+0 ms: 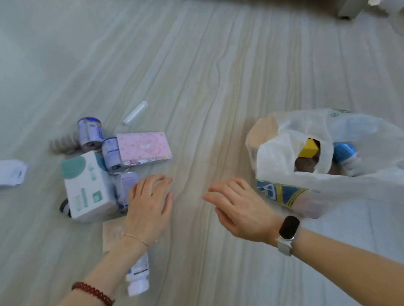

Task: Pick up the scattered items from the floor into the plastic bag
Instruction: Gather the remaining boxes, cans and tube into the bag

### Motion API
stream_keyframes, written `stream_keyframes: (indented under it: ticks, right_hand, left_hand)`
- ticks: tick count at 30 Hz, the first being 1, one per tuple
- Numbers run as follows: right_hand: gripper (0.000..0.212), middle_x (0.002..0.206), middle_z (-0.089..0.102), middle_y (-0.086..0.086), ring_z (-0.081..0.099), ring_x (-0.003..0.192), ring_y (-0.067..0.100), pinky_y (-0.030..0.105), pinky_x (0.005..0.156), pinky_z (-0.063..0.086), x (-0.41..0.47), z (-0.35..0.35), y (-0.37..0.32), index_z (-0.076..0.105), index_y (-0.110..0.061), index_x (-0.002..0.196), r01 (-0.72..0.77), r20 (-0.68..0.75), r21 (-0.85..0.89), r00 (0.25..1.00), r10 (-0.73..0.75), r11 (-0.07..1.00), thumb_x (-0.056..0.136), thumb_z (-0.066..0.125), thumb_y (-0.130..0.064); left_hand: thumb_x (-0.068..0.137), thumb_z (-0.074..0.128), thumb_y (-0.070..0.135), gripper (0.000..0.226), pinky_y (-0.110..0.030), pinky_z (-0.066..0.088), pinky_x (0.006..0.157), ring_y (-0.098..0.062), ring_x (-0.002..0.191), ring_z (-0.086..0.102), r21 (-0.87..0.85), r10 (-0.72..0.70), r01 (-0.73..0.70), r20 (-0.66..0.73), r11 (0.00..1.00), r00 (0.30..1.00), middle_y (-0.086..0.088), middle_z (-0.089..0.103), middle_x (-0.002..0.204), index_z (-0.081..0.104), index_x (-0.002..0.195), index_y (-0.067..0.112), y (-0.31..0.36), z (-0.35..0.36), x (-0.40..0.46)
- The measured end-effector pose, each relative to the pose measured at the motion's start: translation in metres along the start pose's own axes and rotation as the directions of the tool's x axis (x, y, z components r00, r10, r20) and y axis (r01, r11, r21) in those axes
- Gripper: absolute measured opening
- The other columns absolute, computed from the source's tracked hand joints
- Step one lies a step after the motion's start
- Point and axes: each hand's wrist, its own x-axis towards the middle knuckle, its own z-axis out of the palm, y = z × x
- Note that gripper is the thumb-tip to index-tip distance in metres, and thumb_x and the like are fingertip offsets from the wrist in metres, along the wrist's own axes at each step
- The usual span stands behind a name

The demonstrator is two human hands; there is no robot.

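So the person's left hand (149, 196) is spread flat with straight fingers, hovering over or maybe just touching a small can (126, 186) lying on its side in the pile; it's not holding anything. The right hand (238, 204) is also loose and empty, out over bare floor (199, 72) between the pile and the plastic bag (333, 162).

The bag sits off to the right, mouth open, with a few things already in it. Still on the floor: the white box (85, 185), a pink tissue pack (144, 148), two more cans (90, 133) and a white bottle (138, 278) near the left wrist.

Handling guess: the cans look smooth and will roll, so grab them round the middle. The box looks light but bulky, so it's probably a two-hand job across the short sides. The tissue pack is soft and will squash anywhere. The bag is thin and floppy, so one hand likely needs to hold a handle up.
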Motion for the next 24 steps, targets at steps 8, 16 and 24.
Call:
stream_keyframes:
  ticks: [8, 16, 24]
  right_hand:
    - [0.047, 0.131, 0.047, 0.013, 0.045, 0.118, 0.031, 0.041, 0.091, 0.04, 0.06, 0.103, -0.071, 0.039, -0.007, 0.13, -0.196, 0.539, 0.133, 0.837, 0.095, 0.972, 0.089, 0.046, -0.031]
    - [0.059, 0.126, 0.042, 0.012, 0.04, 0.116, 0.03, 0.039, 0.089, 0.037, 0.097, 0.141, -0.09, 0.04, -0.01, 0.124, -0.483, 0.558, 0.045, 0.738, 0.379, 0.874, 0.079, 0.063, -0.041]
    - [0.012, 0.092, 0.058, 0.012, 0.05, 0.083, 0.031, 0.036, 0.07, 0.037, 0.093, 0.137, -0.097, 0.047, -0.011, 0.097, -0.652, 0.516, 0.268, 0.719, 0.466, 0.709, 0.093, 0.037, -0.018]
  left_hand:
    - [0.077, 0.037, 0.033, 0.051, -0.048, 0.045, 0.089, -0.025, 0.104, 0.042, -0.019, -0.466, 0.47, 0.103, 0.883, 0.879, -0.022, 0.051, 0.115, 0.052, 0.116, 0.002, -0.085, -0.02, -0.084]
    - [0.06, 0.045, 0.07, 0.079, -0.037, 0.041, 0.082, -0.028, 0.098, 0.054, 0.064, -0.628, 0.642, 0.303, 0.764, 0.717, -0.009, 0.056, 0.107, 0.054, 0.111, 0.01, -0.06, -0.016, -0.113]
    - [0.068, 0.064, 0.04, 0.048, -0.035, 0.05, 0.069, -0.025, 0.083, 0.061, -0.149, -0.582, 0.664, 0.37, 0.732, 0.724, -0.006, 0.062, 0.103, 0.048, 0.107, 0.018, -0.045, -0.008, -0.118]
